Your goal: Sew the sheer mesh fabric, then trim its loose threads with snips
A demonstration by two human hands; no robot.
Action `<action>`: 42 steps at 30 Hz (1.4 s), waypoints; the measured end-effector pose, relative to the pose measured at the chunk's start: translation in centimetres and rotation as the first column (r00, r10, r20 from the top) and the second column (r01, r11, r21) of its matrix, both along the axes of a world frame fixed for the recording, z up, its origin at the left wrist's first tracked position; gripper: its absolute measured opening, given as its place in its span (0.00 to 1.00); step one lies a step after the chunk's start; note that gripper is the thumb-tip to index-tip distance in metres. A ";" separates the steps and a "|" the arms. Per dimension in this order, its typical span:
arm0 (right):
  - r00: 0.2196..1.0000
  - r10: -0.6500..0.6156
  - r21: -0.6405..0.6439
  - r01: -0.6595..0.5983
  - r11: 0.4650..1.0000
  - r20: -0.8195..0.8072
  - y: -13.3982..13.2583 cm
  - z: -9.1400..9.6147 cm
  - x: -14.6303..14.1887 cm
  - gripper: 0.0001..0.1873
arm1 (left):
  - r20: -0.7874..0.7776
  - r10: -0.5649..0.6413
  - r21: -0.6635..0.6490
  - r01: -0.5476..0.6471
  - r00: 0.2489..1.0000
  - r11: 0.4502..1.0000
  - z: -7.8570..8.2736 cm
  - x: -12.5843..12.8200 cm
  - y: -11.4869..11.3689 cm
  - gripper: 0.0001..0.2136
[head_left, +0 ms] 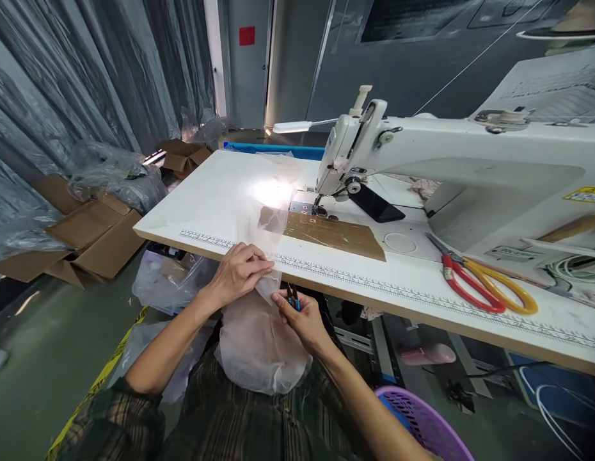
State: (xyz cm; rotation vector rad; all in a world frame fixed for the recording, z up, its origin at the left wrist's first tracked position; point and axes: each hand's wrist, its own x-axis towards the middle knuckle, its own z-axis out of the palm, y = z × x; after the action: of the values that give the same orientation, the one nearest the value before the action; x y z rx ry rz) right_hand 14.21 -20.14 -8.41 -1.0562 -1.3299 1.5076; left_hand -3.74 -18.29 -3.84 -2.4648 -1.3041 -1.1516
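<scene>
- The left hand [242, 272] is at the bench's front edge, its grip closed on sheer white fabric [263, 349], thumb and fingertips pinching it.
- Beyond that grip, the fabric runs onto the bench [196, 198], covering the left end of a brown strip [343, 238].
- On the near side, it drops over the front edge and bunches at the lap, between the forearms.
- The right hand [304, 323] is just off the front edge, its grip wrapped around blue-handled thread snips [293, 299], blades up; its thumb is at the fabric's right margin, though whether it pinches the cloth I cannot tell.
- Red-and-yellow-handled scissors [487, 282] lie toward the bench's right end, before the sewing machine [470, 144].
</scene>
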 end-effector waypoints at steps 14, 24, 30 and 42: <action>0.980 0.023 -0.199 -0.063 0.978 -0.196 0.1 0.7 1.2 0.22 | 0.336 -0.106 -0.052 0.130 0.936 0.990 -2.1 -4.9 -5.7 0.10; 0.870 0.471 0.061 -0.483 0.874 0.144 -5.9 3.4 3.8 0.03 | 0.433 -0.170 0.064 0.158 0.885 0.985 -1.4 -0.3 -4.0 0.04; 0.832 0.489 0.209 -0.544 0.813 0.261 -7.1 3.7 4.8 0.09 | 0.448 -0.182 -0.334 0.353 0.875 0.874 -2.9 1.7 -3.7 0.16; 0.854 0.373 0.148 -0.447 0.882 0.363 -4.5 2.9 6.3 0.05 | 0.647 0.146 -0.693 0.497 0.748 0.522 -3.0 1.5 -5.4 0.15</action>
State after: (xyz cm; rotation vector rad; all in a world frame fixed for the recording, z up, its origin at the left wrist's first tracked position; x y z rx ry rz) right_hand 20.52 -24.68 -5.56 -0.9324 -2.0194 1.4709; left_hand -2.24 -23.70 -6.87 -3.0169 -2.2996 -1.9124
